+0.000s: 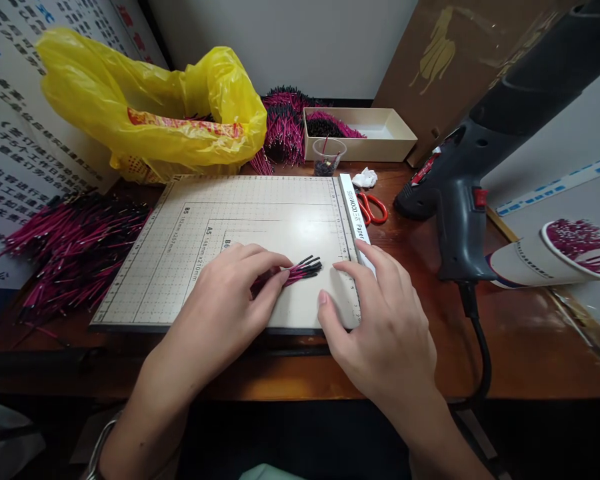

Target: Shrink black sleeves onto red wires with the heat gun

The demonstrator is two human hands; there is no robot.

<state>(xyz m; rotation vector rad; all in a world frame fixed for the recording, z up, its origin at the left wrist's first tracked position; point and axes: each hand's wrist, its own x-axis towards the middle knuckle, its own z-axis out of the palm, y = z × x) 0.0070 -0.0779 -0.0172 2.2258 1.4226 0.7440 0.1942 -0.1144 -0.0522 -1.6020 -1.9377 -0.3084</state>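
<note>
My left hand (235, 287) is closed around a small bundle of pink wires (304, 269), whose black tips stick out to the right between thumb and forefinger. The bundle lies just over a cream paper-cutter board (250, 200) printed with grid lines. To the right of the tips, my right hand (380, 313) is open, thumb and fingers spread and holding nothing. Its fingertips are near the white ruler strip (353, 207) on the board's right edge.
Pink wires (80, 253) are heaped at left. Behind the board are a yellow bag (165, 113), more wires (285, 127), a box (365, 150) and a clear cup (329, 157). Red scissors (375, 209), a heat gun (460, 193) and a wire-filled paper cup (525, 263) stand right.
</note>
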